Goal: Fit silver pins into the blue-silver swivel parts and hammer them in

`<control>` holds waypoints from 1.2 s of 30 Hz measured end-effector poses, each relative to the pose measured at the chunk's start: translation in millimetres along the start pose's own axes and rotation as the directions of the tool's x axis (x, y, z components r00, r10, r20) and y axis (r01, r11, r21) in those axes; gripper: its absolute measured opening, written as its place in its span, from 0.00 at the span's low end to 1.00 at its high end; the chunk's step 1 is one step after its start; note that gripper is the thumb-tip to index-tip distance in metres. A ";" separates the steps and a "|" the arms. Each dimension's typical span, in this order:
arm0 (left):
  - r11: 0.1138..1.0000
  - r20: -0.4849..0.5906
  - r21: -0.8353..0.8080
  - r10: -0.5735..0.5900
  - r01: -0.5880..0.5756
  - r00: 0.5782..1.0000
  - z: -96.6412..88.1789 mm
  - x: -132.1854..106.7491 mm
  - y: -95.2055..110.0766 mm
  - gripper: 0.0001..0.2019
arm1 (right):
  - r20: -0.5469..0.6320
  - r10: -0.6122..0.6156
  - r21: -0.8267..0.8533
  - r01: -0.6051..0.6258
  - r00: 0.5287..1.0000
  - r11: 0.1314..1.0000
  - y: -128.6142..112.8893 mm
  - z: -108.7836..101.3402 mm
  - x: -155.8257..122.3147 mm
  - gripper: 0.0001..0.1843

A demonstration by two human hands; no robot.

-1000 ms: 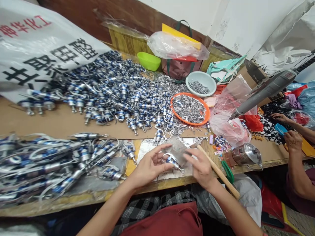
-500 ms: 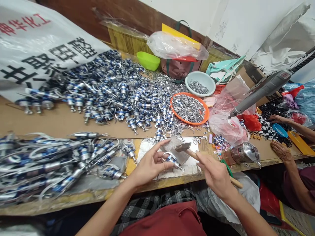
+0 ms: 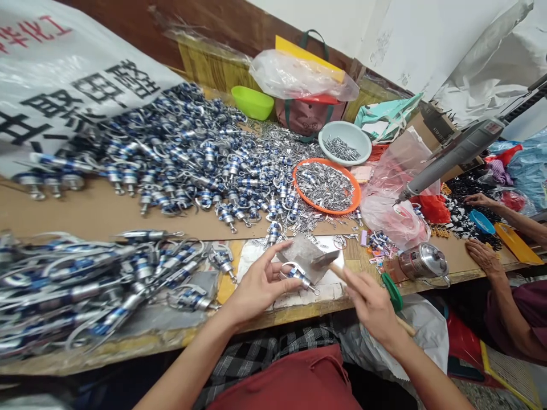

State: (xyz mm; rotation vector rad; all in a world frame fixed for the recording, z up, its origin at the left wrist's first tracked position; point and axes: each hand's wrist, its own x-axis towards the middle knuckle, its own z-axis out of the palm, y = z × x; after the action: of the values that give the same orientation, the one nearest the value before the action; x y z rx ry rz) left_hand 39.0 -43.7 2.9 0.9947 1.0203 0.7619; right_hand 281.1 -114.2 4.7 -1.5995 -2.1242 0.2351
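Note:
My left hand (image 3: 267,274) is closed on a small blue-and-silver metal fitting (image 3: 301,278), with a curved lever on top and a ring at its right end. The fitting is held against a flat grey metal block (image 3: 299,253) lying on white sheeting (image 3: 252,256). My right hand (image 3: 371,304) grips the wooden handle of a hammer (image 3: 325,259), whose dark head is just above the block, right of the fitting. The handle's end shows below my right hand. Fingers partly hide the fitting's left end.
A large heap of similar fittings (image 3: 179,148) covers the back left, with more at front left (image 3: 106,285). An orange basket (image 3: 294,188) holds small metal parts. A grey electric screwdriver (image 3: 457,154) hangs at right, near a metal pot (image 3: 423,262). Another person's hand (image 3: 482,256) rests farther right.
The hammer head has tilted and come down slightly, turning over the block. My left hand keeps its hold on the fitting. The whole view has shifted a little.

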 end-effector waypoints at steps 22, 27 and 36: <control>0.906 -0.191 0.309 0.357 -0.289 0.915 3.8 -14.9 -13.1 0.05 | 0.300 -0.092 -0.277 0.179 0.950 0.944 11.3 30.1 110.0 0.11; 0.840 -0.180 0.375 0.482 -0.393 0.858 8.7 -18.8 -16.3 0.12 | -0.059 0.024 0.381 0.000 0.998 0.924 -20.4 18.6 89.4 0.06; 0.690 -0.123 0.404 0.691 -0.600 0.712 13.0 -22.2 -11.6 0.12 | -0.100 -0.050 0.808 0.110 0.994 0.579 -61.7 22.7 65.9 0.03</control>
State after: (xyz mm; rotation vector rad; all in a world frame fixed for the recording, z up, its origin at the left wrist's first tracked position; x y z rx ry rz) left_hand 44.2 -71.4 1.8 1.6376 1.0461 1.3776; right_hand 203.5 -67.9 27.1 -0.9138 -1.6100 0.9650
